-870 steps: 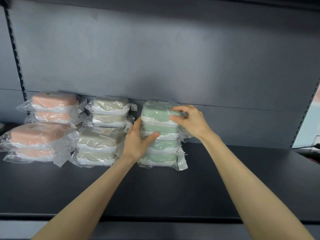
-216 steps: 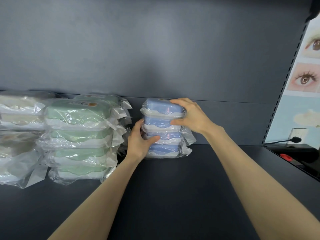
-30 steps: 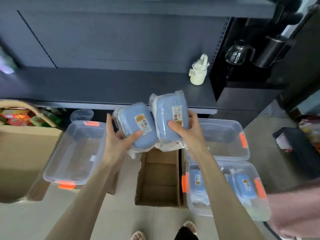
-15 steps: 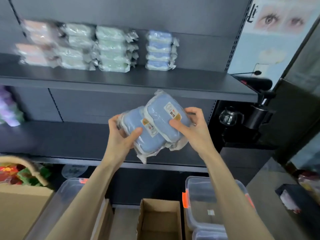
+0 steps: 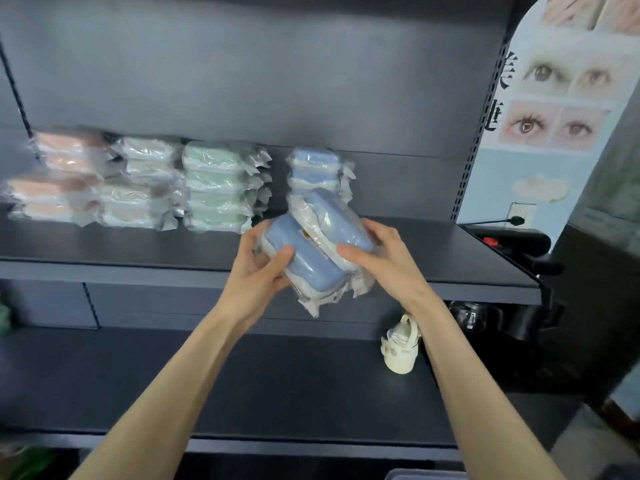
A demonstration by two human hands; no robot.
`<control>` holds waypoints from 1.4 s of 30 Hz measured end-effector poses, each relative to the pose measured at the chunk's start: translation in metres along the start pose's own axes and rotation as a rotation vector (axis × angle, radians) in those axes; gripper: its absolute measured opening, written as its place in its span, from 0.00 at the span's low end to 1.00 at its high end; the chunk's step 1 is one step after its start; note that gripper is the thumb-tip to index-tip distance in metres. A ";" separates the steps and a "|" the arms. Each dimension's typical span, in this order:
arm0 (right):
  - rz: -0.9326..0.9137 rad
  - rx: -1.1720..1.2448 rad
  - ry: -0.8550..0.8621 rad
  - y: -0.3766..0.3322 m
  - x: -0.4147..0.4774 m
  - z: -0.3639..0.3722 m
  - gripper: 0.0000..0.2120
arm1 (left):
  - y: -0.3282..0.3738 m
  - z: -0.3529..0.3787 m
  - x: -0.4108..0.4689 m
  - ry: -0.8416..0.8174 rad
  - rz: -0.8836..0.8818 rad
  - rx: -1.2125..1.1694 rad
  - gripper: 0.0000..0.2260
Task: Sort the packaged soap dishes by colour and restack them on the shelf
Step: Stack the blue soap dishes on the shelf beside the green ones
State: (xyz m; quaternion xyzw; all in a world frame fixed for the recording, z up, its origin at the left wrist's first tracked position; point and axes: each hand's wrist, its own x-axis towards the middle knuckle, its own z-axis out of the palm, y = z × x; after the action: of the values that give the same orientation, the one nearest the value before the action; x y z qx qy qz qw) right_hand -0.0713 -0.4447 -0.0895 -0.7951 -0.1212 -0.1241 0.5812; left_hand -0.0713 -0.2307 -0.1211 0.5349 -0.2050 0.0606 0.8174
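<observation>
Two forearms (image 5: pixel 166 393) rise from the bottom edge, cut off before the elbows. Between them lies the dark lower shelf (image 5: pixel 277 382). A small cream bottle (image 5: pixel 398 353) stands near its right end, its right side hidden behind the right forearm.

The left hand (image 5: pixel 254 271) curls round the near end of the lower blue soap dish (image 5: pixel 304 261), with the thumb on top and the fingers underneath, mostly out of sight. The right hand (image 5: pixel 389 259) grips the upper blue soap dish (image 5: pixel 337 220), which lies tilted across the first and touches it. Crinkled clear wrap hides most of a label between them.

Both dishes hang in the air before the front edge of the upper shelf (image 5: pixel 433 251) and cover the foot of the blue stack (image 5: pixel 313 168) at the back. Bare shelf surface runs from that stack to the right end, and a strip shows in front of every stack.

Past a gap to the left stand the green stack (image 5: pixel 216 185), the cream stacks (image 5: pixel 145 181) and the pink stacks (image 5: pixel 62 174), all too blurred to count.

A poster (image 5: pixel 561 98) of eyes is cut off at the right edge
</observation>
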 end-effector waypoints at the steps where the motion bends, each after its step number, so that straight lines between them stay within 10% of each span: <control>1: -0.011 -0.001 0.038 0.000 0.011 0.001 0.32 | 0.000 -0.006 0.013 -0.008 -0.001 0.004 0.22; 16: -0.013 -0.226 0.197 0.043 0.152 0.023 0.25 | -0.073 -0.051 0.168 0.088 -0.148 0.221 0.24; 28: 0.011 -0.314 0.061 0.058 0.199 0.025 0.27 | -0.087 -0.054 0.199 0.178 -0.216 1.179 0.29; 42: -0.069 -0.452 0.140 0.063 0.214 0.031 0.21 | -0.089 -0.079 0.220 0.146 -0.182 0.988 0.16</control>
State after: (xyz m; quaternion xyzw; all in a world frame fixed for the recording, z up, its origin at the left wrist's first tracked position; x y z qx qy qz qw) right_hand 0.1526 -0.4229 -0.0826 -0.8897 -0.0768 -0.2228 0.3909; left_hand 0.1779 -0.2237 -0.1360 0.8677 -0.0468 0.1162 0.4811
